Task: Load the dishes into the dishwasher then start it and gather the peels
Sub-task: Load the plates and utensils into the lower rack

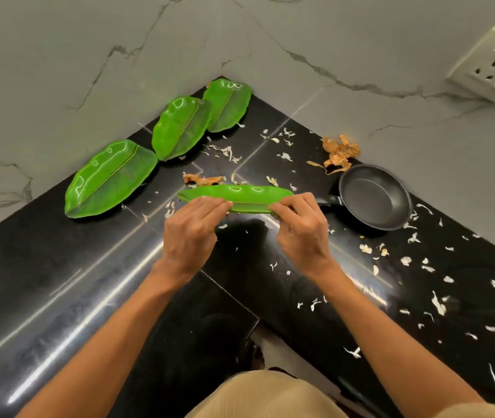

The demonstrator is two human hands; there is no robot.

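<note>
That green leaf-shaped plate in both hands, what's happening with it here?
A person grips a leaf plate at its near edge with the left hand and right hand, tilted above the black counter. Three matching plates lie by the wall, a small pan sits right, and peels lie scattered about.

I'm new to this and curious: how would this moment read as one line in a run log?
stage: picking up dishes | left hand + right hand: gripping leaf-shaped plate | counter: three more leaf plates, pan, scattered peels
</note>
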